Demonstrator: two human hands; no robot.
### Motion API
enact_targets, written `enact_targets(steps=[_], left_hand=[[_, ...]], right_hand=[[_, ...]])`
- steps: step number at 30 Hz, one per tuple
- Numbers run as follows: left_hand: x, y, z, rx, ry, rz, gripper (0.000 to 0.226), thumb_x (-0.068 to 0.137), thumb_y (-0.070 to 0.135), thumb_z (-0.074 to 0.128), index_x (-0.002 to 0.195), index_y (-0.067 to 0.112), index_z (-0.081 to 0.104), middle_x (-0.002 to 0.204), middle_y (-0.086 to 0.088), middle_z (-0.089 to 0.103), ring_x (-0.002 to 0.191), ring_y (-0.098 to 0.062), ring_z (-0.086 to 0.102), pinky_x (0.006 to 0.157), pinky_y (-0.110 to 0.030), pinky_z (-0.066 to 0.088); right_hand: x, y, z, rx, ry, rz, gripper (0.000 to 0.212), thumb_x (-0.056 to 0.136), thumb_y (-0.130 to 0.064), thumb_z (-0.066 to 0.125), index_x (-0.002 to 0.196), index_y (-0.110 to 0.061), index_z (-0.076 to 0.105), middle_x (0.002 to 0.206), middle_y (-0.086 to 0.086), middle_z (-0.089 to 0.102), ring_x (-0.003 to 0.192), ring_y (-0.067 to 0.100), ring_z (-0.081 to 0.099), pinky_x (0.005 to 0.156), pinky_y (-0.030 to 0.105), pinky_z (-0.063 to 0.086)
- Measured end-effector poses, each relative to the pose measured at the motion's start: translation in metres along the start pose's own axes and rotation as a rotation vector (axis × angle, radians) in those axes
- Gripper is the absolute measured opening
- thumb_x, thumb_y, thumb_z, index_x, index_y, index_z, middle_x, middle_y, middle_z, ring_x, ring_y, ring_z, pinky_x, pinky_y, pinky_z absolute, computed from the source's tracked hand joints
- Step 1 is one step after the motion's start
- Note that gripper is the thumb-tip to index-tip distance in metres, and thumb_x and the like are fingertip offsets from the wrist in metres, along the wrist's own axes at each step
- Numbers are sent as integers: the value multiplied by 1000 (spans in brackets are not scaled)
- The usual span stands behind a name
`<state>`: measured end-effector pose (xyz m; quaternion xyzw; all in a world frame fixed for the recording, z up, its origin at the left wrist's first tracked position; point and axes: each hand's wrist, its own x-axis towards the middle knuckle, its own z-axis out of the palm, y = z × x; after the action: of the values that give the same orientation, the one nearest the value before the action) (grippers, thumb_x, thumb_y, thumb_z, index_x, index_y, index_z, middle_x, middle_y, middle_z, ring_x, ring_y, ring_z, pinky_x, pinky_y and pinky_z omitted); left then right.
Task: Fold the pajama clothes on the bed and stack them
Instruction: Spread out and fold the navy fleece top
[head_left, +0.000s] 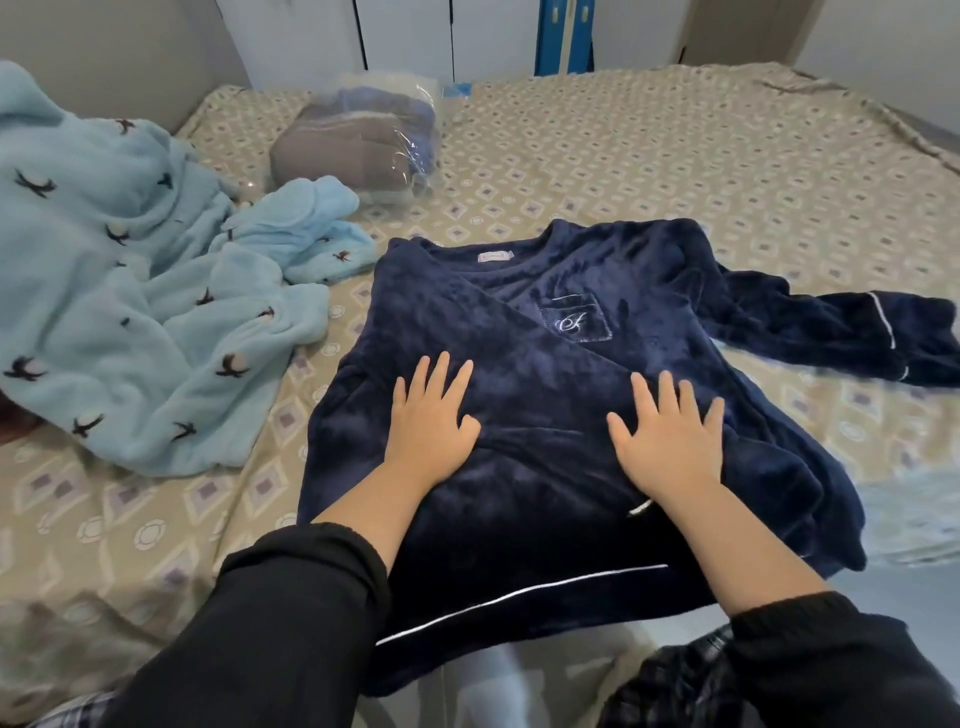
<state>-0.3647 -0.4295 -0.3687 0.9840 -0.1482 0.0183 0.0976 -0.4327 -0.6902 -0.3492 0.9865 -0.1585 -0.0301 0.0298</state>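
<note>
Doing now: I am pressing the dark blue top (545, 322) flat on the bed (649, 156).
Left hand: my left hand (431, 415) lies flat on the top with its fingers spread apart. It holds nothing.
Right hand: my right hand (667, 431) lies flat on the top too, fingers apart, with a gap between the two hands.
Where the top is: close to me, front side up. Its bottom edge seems to hang over the edge of the bed.
Done so far: I think one sleeve is folded in across the chest, near the pocket (574, 317).
Not done yet: the other sleeve (831, 327) sticks out to the right, and the top is not folded small.
Blue heap: the light blue pajamas (130, 291) lie in a messy pile on the left, just beside the top.
Stack: I see none yet.
Bag: a clear bag (358, 140) of clothes sits far back.
How far: I think the job has only just begun.
</note>
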Motion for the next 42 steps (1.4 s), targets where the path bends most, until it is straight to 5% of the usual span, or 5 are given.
enact_targets(steps=[10, 18, 23, 35, 42], left_hand=[[-5, 84, -1, 39, -79, 196, 63, 98, 43, 28, 154, 27, 3, 163, -4, -3, 148, -26, -9, 117, -50, -2], [-7, 77, 9, 58, -76, 209, 63, 98, 47, 28, 154, 32, 3, 163, 0, -3, 149, -24, -8, 117, -50, 0], [-6, 77, 8, 47, -83, 197, 64, 97, 46, 29, 154, 32, 4, 163, 0, -3, 149, -23, -7, 117, -50, 1], [25, 176, 4, -90, -162, 68, 62, 100, 51, 23, 154, 28, 4, 162, -4, -7, 148, -25, -15, 116, -55, -4], [24, 194, 31, -36, 9, 367, 60, 100, 47, 27, 154, 30, 9, 163, 0, 4, 149, -19, -4, 118, -50, 1]], right_hand=[[-20, -6, -1, 34, 92, -293, 60, 100, -48, 19, 154, -23, 12, 162, 4, 8, 149, 21, 2, 118, 49, 2], [-6, 64, 3, 117, 36, 92, 59, 99, -46, 14, 153, -22, 16, 161, 3, 13, 149, 21, 4, 119, 53, 3], [-18, 60, 3, 60, 216, -91, 60, 98, -48, 13, 152, -22, 19, 161, 6, 14, 149, 24, 6, 116, 53, 2], [-1, 109, 9, 128, 23, 10, 57, 100, -46, 11, 152, -23, 19, 160, 6, 13, 148, 21, 9, 116, 50, 10], [9, 135, 3, 950, 129, 115, 46, 98, -38, 44, 141, -22, 42, 137, -3, 51, 122, 16, 48, 95, 26, 35]])
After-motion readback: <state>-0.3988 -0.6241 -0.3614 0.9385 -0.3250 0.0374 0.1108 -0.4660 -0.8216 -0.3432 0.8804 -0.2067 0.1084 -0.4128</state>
